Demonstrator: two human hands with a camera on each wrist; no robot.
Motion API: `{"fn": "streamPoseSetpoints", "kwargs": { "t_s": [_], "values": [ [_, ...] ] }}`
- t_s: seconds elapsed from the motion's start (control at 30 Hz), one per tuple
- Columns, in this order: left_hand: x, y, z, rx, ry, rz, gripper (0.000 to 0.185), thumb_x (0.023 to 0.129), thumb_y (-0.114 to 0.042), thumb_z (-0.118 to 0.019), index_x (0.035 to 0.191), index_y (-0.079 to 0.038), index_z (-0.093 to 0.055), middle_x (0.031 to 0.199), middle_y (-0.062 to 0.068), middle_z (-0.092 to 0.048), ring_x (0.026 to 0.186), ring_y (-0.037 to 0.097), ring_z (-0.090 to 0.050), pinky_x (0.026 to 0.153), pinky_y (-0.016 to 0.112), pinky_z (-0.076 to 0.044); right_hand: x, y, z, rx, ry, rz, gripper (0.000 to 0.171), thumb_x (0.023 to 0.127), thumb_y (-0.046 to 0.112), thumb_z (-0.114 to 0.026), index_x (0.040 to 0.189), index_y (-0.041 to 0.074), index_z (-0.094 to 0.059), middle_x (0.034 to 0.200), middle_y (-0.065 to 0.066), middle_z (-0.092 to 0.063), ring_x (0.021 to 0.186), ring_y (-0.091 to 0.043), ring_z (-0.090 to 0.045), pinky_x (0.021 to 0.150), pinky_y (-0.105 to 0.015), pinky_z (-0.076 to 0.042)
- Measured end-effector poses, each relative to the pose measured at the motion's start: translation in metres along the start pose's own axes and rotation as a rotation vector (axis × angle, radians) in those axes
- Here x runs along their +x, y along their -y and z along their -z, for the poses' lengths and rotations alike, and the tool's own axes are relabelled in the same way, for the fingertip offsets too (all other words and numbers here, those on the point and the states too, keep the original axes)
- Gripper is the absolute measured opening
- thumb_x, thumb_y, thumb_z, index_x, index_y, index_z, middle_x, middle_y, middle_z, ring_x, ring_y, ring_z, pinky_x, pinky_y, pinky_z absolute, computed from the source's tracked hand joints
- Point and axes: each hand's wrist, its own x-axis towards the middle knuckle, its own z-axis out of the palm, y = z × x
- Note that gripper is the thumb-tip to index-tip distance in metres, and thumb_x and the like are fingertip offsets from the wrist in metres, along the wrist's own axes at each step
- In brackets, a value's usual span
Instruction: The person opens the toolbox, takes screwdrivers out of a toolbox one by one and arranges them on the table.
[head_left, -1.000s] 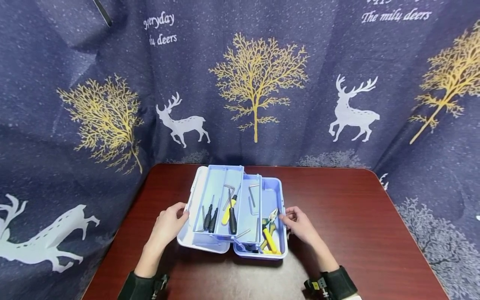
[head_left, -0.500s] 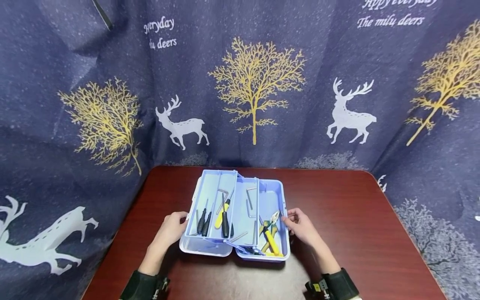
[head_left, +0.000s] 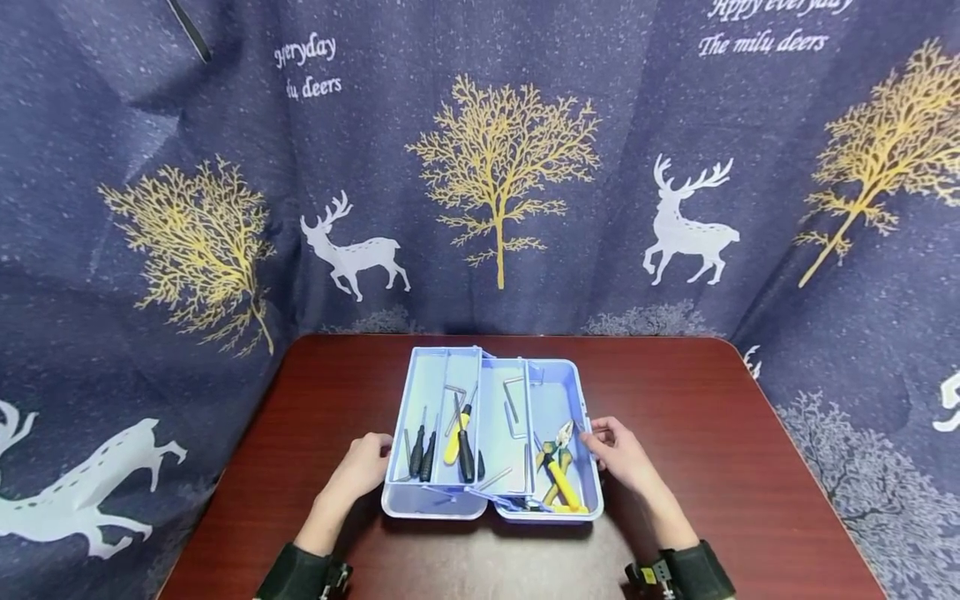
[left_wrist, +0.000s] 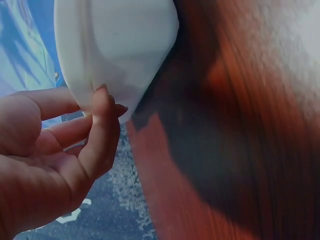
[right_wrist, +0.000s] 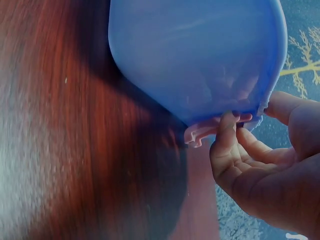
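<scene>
A light blue toolbox [head_left: 557,392] stands unfolded on the table, its stepped upper trays [head_left: 427,375] swung out to the left. My left hand [head_left: 365,467] pinches the edge of its whitish lid [left_wrist: 132,45], between thumb and fingers in the left wrist view. On the other side, my right hand [head_left: 621,454] grips the box's right rim beside a pinkish latch [right_wrist: 202,130]. Black-handled screwdrivers [head_left: 465,462], a yellow-handled one [head_left: 452,450] and hex keys [head_left: 516,400] lie in the trays. Pliers with yellow handles [head_left: 566,483] lie in the box bottom.
A dark red wooden table [head_left: 675,400] lies under the box, its rounded far edge close to a blue curtain [head_left: 480,308] printed with deer and trees. Black bands [head_left: 300,571] sit on both wrists.
The lid's outer edge has come in and is now mostly hidden under the upper tray. My left hand has moved right with it, and the toolbox has shifted slightly right.
</scene>
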Motion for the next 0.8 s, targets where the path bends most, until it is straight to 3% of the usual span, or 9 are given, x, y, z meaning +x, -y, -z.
{"fn": "streamPoseSetpoints", "kwargs": {
  "t_s": [0.23, 0.47, 0.67, 0.8],
  "values": [
    [-0.001, -0.01, -0.009, -0.079, 0.045, 0.014, 0.014, 0.092, -0.004, -0.062, 0.084, -0.005, -0.073, 0.07, 0.0, -0.065, 0.063, 0.012, -0.061, 0.058, 0.029, -0.053, -0.001, -0.006, 0.011, 0.005, -0.025, -0.029, 0.033, 0.1, 0.011, -0.068, 0.122, -0.011, -0.056, 0.098, -0.018, -0.069, 0.065, -0.015, -0.055, 0.057, -0.026, -0.051],
    [-0.003, -0.016, -0.011, -0.136, 0.066, 0.049, 0.016, 0.096, -0.002, -0.061, 0.087, -0.002, -0.073, 0.074, 0.005, -0.07, 0.06, 0.015, -0.067, 0.057, 0.03, -0.058, -0.001, -0.007, 0.015, -0.002, -0.026, -0.039, 0.036, 0.1, 0.009, -0.068, 0.124, -0.014, -0.053, 0.098, -0.023, -0.069, 0.063, -0.017, -0.054, 0.056, -0.025, -0.049],
    [-0.003, -0.011, -0.013, -0.211, 0.079, 0.055, 0.016, 0.097, -0.001, -0.06, 0.087, 0.0, -0.072, 0.072, 0.005, -0.068, 0.058, 0.018, -0.068, 0.055, 0.031, -0.059, -0.003, -0.004, 0.015, -0.034, -0.035, -0.029, 0.036, 0.1, 0.011, -0.068, 0.123, -0.013, -0.055, 0.101, -0.023, -0.07, 0.071, -0.015, -0.057, 0.057, -0.026, -0.051],
    [-0.002, -0.007, -0.014, -0.253, 0.076, 0.059, 0.015, 0.097, 0.001, -0.059, 0.089, 0.002, -0.072, 0.07, 0.004, -0.065, 0.058, 0.018, -0.068, 0.055, 0.035, -0.061, -0.005, -0.001, 0.017, -0.12, -0.037, -0.036, 0.036, 0.1, 0.015, -0.069, 0.121, -0.011, -0.058, 0.104, -0.022, -0.071, 0.08, -0.019, -0.064, 0.061, -0.029, -0.056]
  ]
}}
